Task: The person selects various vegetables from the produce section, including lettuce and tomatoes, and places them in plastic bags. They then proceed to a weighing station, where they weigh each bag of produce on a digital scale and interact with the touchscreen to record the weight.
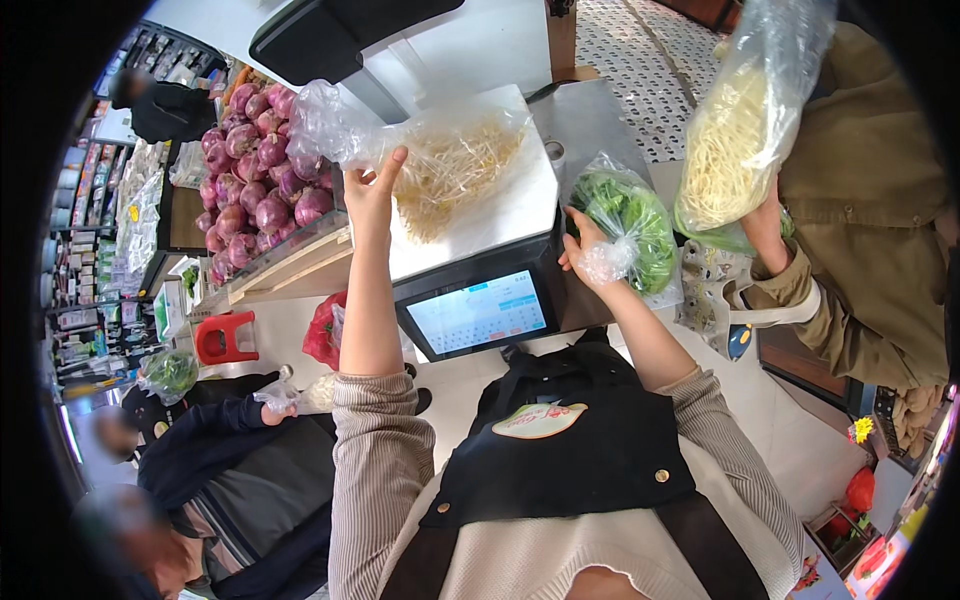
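Observation:
A clear plastic bag of bean sprouts point(457, 176) lies on the white plate of a weighing scale point(525, 214). My left hand point(373, 191) pinches the bag's gathered neck between thumb and fingers. At the right of the scale, my right hand point(589, 244) rests by the knotted top of a clear bag of green leafy vegetables point(656, 225), its fingers spread; whether it grips the knot does not show. The scale's lit touch screen point(476, 311) faces me. Farther right, another person's hand point(765, 225) holds a bag of pale noodle-like strands point(727, 142).
Red onions point(259, 165) are heaped in a bin left of the scale. A red plastic stool point(225, 337) and a red bag point(326, 330) are on the floor. People with bagged goods stand at the lower left; a person in a brown jacket point(870, 165) is at the right.

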A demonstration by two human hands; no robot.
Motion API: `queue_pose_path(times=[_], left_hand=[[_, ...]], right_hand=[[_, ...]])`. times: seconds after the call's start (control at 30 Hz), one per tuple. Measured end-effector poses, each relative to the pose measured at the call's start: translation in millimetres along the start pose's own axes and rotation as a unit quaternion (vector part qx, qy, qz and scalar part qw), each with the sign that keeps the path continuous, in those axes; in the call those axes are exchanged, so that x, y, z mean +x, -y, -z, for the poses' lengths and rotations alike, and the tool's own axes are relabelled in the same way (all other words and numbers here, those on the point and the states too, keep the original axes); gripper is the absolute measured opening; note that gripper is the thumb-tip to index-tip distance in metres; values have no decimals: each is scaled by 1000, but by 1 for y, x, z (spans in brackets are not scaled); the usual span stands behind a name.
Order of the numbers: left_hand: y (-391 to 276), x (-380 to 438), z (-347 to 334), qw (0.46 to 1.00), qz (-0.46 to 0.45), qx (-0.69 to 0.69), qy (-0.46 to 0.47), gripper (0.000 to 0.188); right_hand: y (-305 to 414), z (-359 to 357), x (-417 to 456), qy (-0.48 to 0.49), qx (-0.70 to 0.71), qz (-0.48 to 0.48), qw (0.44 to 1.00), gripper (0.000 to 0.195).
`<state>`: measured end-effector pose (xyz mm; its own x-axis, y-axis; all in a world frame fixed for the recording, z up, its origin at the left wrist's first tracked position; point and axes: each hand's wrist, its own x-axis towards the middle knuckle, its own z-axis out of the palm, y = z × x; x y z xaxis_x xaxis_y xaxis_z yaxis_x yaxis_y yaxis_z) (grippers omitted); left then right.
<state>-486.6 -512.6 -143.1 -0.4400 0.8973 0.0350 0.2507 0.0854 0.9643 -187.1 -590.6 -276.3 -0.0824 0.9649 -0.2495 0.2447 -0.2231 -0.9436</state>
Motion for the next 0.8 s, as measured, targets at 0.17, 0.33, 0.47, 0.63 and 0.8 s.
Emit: queue_pose_path(times=[0.17,0.33,0.47,0.63,0.8], left_hand=[[-2,29,-6,997,-39,-57,20,75],[-20,45,-15,998,-16,-53,43,57],[-11,50,-21,995,-50,-42,73,28],[-48,14,-16,990,-61,-111,63,23],[-80,-26,2,983,-53,-174,-21,21]], right_hand=[[-22,-5,23,-65,-155,135,976,44],[-23,-12,33,-90,-191,134,968,33],[-27,-10,29,-133,-230,161,951,18],[36,22,-15,-123,33,115,985,14],[124,1,-43,98,394,45,913,6]])
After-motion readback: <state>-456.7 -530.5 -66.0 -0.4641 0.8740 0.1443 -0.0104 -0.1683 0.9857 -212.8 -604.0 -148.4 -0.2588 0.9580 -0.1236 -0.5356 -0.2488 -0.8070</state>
